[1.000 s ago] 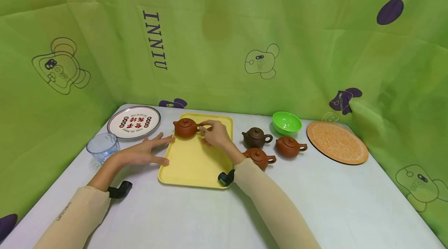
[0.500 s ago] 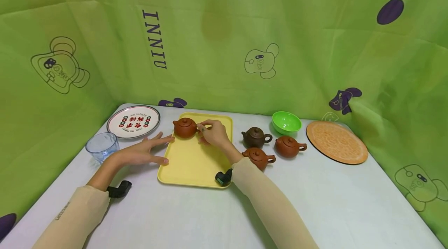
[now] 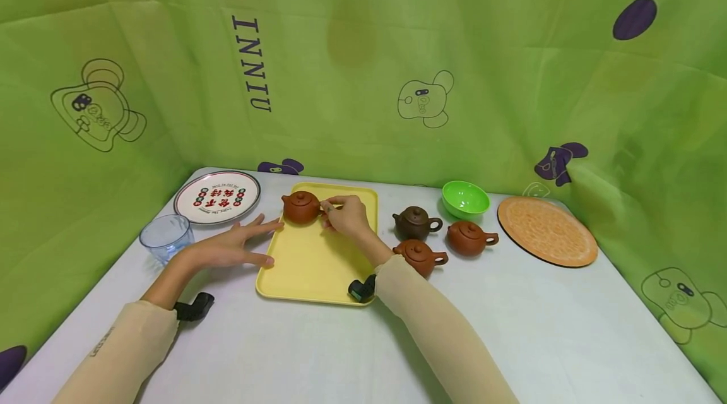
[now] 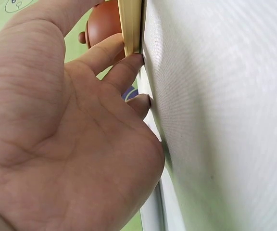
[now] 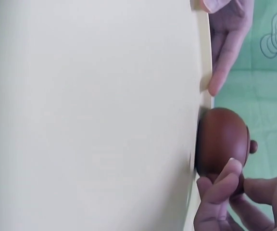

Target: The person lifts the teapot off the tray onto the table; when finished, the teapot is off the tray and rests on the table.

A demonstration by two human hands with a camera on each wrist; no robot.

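A reddish-brown clay teapot (image 3: 300,207) stands upright at the far left corner of the yellow tray (image 3: 318,271), its spout to the left. My right hand (image 3: 348,217) pinches its handle between thumb and fingers; the right wrist view shows the teapot (image 5: 222,142) with the fingers curled at the handle, which is mostly hidden. On the tray's left side, my left hand (image 3: 227,247) lies with fingers spread, thumb and fingertips touching the rim. In the left wrist view those fingers (image 4: 121,72) are stretched out against the tray's edge (image 4: 131,26).
Right of the tray stand a dark brown teapot (image 3: 414,223) and two reddish teapots (image 3: 418,257), (image 3: 469,238). Behind them is a green bowl (image 3: 466,200), and an orange round mat (image 3: 547,231) lies farther right. A patterned plate (image 3: 218,198) and a clear glass bowl (image 3: 167,237) sit at left.
Hardly anything differs. The right wrist has shifted slightly to the left, while the teapot, the tray and the left hand stay in place.
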